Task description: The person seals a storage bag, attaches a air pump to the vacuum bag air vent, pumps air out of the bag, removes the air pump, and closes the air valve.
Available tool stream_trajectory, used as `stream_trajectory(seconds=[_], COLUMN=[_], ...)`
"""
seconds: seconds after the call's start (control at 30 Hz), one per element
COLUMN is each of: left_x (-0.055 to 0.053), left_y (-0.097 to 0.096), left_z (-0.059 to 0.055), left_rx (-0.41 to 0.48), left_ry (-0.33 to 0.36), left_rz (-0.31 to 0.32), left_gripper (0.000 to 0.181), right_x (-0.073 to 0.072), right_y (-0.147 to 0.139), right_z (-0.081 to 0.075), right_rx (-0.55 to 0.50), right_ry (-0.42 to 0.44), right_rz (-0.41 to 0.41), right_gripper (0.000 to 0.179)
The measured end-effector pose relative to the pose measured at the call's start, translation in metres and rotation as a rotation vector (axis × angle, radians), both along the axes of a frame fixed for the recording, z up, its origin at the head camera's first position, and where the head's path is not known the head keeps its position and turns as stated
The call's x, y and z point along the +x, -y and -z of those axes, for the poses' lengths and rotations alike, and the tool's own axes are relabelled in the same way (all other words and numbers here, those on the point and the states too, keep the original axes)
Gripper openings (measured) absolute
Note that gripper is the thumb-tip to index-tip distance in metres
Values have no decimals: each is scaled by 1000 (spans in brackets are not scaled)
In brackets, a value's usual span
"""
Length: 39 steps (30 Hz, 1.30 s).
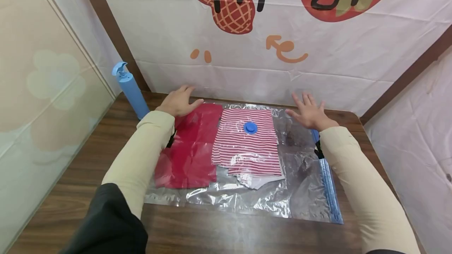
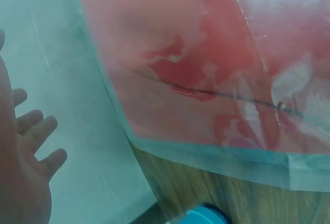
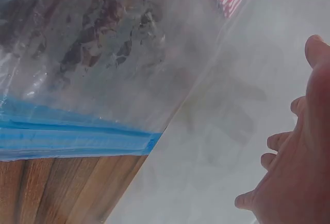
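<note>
A clear plastic vacuum storage bag (image 1: pixel 303 191) lies flat on the table, with a blue zip strip (image 1: pixel 330 191) along its right edge and a round blue valve (image 1: pixel 250 127) on top. Inside it are a folded red cloth (image 1: pixel 190 148) and a folded red-and-white striped garment (image 1: pixel 247 148). My left hand (image 1: pixel 179 102) is over the bag's far left corner, fingers extended and holding nothing. Over the far right part, near the zip's far end, my right hand (image 1: pixel 309 113) has its fingers spread. Whether either hand touches the bag cannot be told.
A blue pump bottle (image 1: pixel 131 91) stands at the table's far left, close to my left forearm. White printed cloth walls (image 1: pixel 240 77) rise behind the table and on both sides. Bare wood tabletop (image 1: pixel 212 230) shows in front of the bag.
</note>
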<state>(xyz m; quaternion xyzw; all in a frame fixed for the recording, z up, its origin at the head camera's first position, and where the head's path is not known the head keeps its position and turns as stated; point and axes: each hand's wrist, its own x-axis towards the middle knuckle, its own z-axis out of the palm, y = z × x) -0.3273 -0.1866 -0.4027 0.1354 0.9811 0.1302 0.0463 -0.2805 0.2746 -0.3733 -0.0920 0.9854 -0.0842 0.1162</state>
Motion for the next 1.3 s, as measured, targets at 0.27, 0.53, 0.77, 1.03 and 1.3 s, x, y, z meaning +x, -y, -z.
stream_trajectory(seconds=[0.27, 0.53, 0.77, 1.03, 1.3], left_x=[10, 26, 49, 71, 91], left_y=[-7, -7, -3, -17, -61], left_z=[-20, -26, -23, -22, -19], left_rx=[15, 32, 58, 68, 2], left_ry=[4, -31, -7, -45, -9], left_rz=[38, 79, 122, 249, 381], left_gripper=[77, 69, 67, 63, 64], right_x=[13, 33, 59, 93, 117], right_y=[9, 12, 10, -3, -21], right_z=[-3, 5, 14, 16, 17], right_rx=[-8, -37, -79, -160, -200], right_ry=[-20, -98, -170, -92, 60], right_rz=[-55, -126, -136, -72, 7], right_gripper=[81, 78, 74, 81, 88])
